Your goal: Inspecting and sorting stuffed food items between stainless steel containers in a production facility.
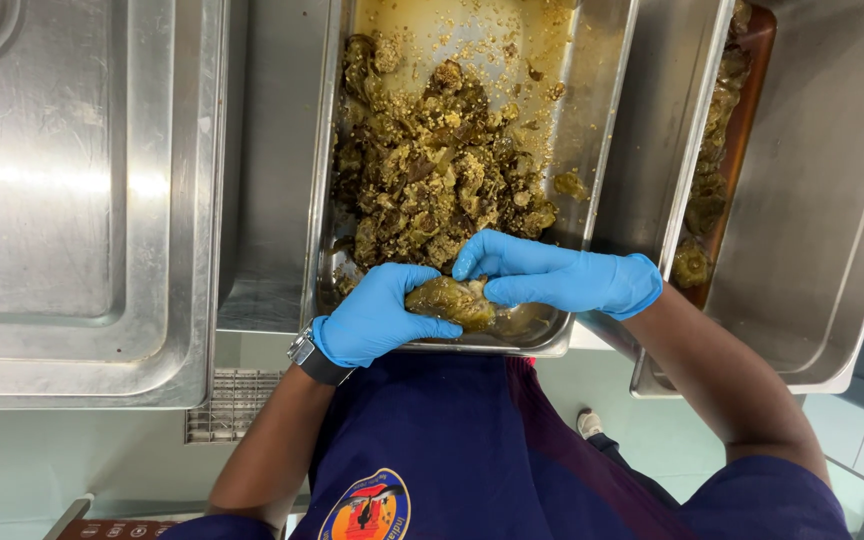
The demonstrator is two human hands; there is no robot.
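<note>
Both my hands wear blue gloves and meet over the near end of a steel tray point(592, 120). My left hand point(377, 315) cups a stuffed olive-green leaf roll point(452, 300) from below. My right hand point(562, 278) presses its fingers on the top and right side of the same roll. Behind them the tray holds a heap of dark cooked leaves mixed with yellowish grain filling point(432, 170). A watch sits on my left wrist.
To the right, a brown tray point(747, 110) with a row of finished rolls lies inside a larger steel pan point(832, 200). A big steel lid or pan point(72, 200) fills the left. A floor drain grate point(232, 405) is below.
</note>
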